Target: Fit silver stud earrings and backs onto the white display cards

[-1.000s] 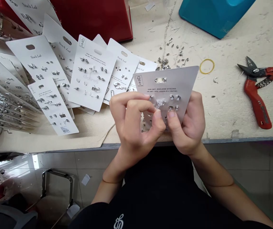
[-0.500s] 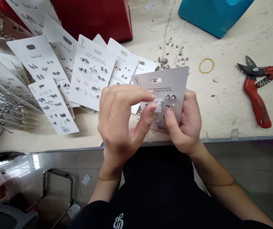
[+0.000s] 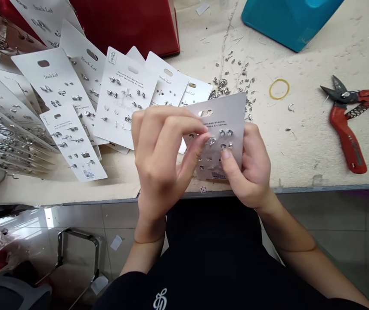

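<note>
Basically, fanned-out earring cards (image 3: 53,64) lie off to the left, while the left hand (image 3: 161,150) works at a held card (image 3: 229,114), fingertips (image 3: 205,136) pinched together by the studs (image 3: 225,133), though I can't tell on what. Right hand (image 3: 252,168) clamps that card up above the bench edge (image 3: 333,187), keeping it steady for the fiddly bit, red-handled snips (image 3: 345,122) further right

The left hand (image 3: 161,150) hides the left part of the earring card (image 3: 227,116), and whatever its fingertips (image 3: 203,137) pinch against the card is too small to tell. Beyond the right hand (image 3: 253,168), the loose metal bits (image 3: 231,71) are too small to identify, and the top edge cuts off the teal container (image 3: 287,21). To that hand's right, the right edge cuts off one handle of the red-handled wire cutters (image 3: 344,125).
</note>
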Demonstrator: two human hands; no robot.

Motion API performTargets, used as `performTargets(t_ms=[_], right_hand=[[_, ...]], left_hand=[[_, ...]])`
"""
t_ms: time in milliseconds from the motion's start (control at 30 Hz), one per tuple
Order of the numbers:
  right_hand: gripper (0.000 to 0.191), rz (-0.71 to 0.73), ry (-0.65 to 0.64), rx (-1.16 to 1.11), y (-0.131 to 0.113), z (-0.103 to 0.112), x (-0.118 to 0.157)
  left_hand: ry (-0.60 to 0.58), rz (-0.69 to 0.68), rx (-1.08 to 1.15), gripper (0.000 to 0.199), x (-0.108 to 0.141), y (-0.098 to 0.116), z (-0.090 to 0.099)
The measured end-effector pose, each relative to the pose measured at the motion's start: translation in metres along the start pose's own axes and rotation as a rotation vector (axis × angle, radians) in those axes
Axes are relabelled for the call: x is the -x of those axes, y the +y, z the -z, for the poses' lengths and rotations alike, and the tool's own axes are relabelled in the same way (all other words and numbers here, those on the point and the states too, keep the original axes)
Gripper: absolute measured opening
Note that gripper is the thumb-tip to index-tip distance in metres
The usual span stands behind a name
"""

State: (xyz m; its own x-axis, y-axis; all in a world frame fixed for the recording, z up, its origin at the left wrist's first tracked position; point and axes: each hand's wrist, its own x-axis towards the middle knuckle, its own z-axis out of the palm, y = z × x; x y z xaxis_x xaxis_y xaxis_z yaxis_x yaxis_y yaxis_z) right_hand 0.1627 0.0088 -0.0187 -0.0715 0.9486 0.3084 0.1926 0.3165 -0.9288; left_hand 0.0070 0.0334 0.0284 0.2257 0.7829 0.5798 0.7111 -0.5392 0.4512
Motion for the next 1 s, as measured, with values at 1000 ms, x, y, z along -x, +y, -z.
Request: performTargets(t_ms=[1000], right_hand=[[0.032, -0.050, -0.060, -0.051, 0.000, 0.004, -0.001]], left_hand=[[-0.016, 0.112, 0.095, 0.020, -0.002, -0.008, 0.000]])
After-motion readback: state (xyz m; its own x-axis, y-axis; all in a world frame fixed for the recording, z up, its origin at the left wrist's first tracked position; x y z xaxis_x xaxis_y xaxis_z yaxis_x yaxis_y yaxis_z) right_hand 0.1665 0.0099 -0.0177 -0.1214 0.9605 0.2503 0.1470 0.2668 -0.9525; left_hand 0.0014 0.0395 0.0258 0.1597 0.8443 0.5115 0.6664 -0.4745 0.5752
